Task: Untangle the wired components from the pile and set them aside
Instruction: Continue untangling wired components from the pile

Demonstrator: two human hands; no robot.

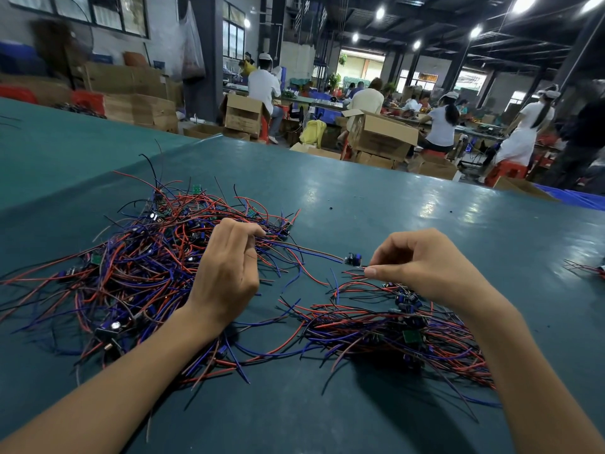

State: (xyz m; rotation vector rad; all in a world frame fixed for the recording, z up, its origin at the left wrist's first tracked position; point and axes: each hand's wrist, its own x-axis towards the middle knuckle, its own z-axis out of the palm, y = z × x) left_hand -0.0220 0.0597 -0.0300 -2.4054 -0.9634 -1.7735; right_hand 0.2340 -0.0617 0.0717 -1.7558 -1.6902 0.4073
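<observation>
A large tangled pile (137,267) of red, blue and black wires with small circuit boards lies on the left of the green table (376,204). My left hand (226,273) rests at the pile's right edge and pinches wires near its fingertips. A small wired component (353,259) hangs between both hands, its red and blue wires stretching back to my left hand. My right hand (422,267) pinches the wires on the component's right side. Below my right hand lies a smaller heap of separated components (402,335).
A few more wired parts (589,268) lie at the table's right edge. Beyond the far table edge stand cardboard boxes (379,136), red stools and several seated workers at other benches. Bare green tabletop stretches beyond both hands.
</observation>
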